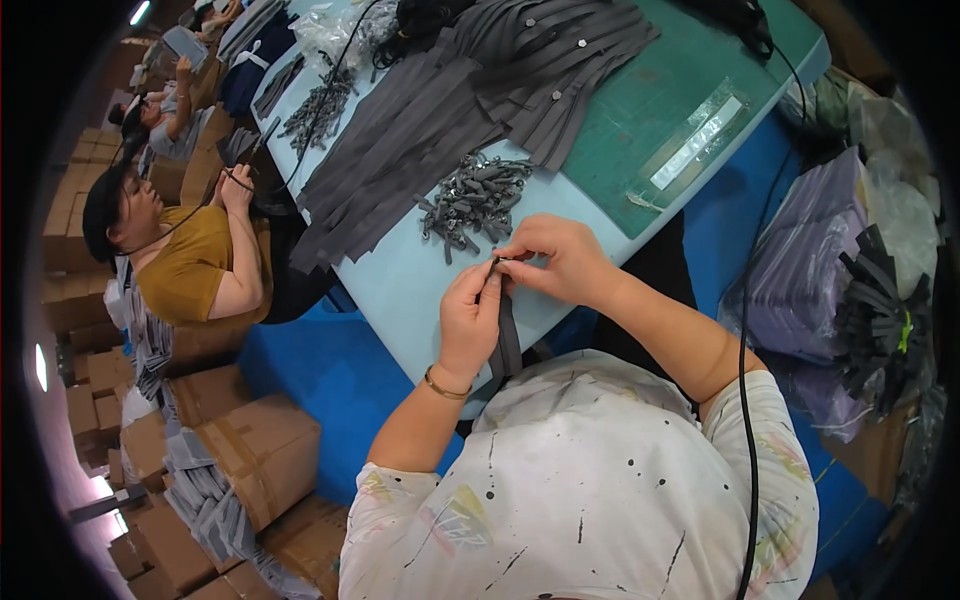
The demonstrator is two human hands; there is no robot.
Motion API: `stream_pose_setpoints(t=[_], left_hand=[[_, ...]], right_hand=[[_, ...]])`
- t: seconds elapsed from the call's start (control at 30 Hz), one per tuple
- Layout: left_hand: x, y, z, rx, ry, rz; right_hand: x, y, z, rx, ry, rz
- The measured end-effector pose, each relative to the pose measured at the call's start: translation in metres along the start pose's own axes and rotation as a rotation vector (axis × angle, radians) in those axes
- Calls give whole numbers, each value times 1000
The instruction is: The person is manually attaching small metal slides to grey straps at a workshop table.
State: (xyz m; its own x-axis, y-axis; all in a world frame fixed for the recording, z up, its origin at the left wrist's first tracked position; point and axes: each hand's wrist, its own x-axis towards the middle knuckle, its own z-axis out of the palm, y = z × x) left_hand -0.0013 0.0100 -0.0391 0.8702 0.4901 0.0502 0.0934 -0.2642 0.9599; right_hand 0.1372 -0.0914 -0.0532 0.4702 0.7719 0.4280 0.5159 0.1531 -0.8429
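Observation:
Close together over the table's near edge, my two hands meet with their fingertips pinched. My left hand (470,320) is closed on a dark grey fabric strip (508,345), whose length hangs down beside the wrist. Thumb and forefinger of my right hand (560,258) pinch a small dark piece at the upper end of the strip. My fingers cover most of that piece, so its kind cannot be made out. Just beyond my hands lies a heap of small grey fabric tabs with shiny metal fittings (474,203).
Long grey strips (400,150) spread across the pale blue tabletop (575,215). A green mat (640,130) lies to the right, and a second heap of tabs (320,110) is farther left. A seated person (200,250) works at left. Cardboard boxes (260,450) and wrapped bundles (810,260) flank me.

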Motion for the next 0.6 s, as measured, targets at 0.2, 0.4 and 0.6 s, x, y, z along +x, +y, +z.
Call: stream_pose_setpoints(t=[0.2, 0.4, 0.6], left_hand=[[4, 4, -6, 53, -56, -70], [8, 10, -20, -508, -192, -399], [9, 8, -24, -557, -251, -416]], right_hand=[[6, -2, -5, 234, -101, 275], [14, 4, -8, 308, -162, 375], [15, 1, -9, 286, -189, 403]])
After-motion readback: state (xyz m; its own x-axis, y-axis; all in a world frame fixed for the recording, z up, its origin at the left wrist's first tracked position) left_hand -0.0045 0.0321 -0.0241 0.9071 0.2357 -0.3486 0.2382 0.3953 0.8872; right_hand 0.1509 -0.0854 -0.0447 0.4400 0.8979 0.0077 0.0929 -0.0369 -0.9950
